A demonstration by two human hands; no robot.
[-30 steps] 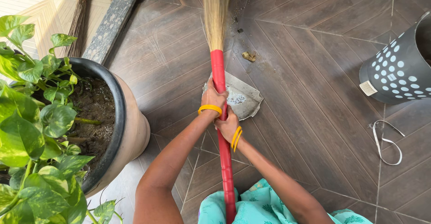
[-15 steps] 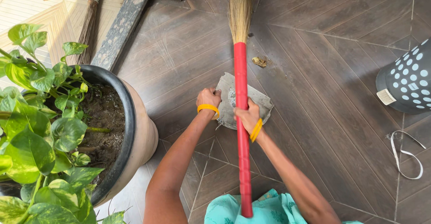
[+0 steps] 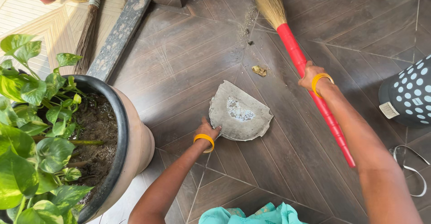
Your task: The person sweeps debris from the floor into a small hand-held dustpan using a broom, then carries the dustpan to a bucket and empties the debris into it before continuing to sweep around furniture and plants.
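Observation:
My left hand (image 3: 207, 129) grips the near left edge of a flat grey piece of card (image 3: 240, 112) lying on the brown tiled floor, with pale dust on its middle. My right hand (image 3: 310, 75) is closed around the red handle of a broom (image 3: 300, 58), which slants from the upper middle down to the right. The straw bristles rest on the floor at the top, beside a scatter of dirt (image 3: 246, 28). A small yellowish scrap (image 3: 259, 70) lies between the card and the broom. Both wrists wear yellow bangles.
A large clay pot with a leafy green plant (image 3: 67, 138) stands at the left. A second small broom (image 3: 87, 31) and a dark plank (image 3: 119, 35) lie at the upper left. A dark dotted bin (image 3: 411, 94) stands at the right, with a white cord (image 3: 415, 170) below it.
My hands have come apart: the left left the broom handle and took the card's edge, the right swung the broom out to the right. The card now lies uncovered.

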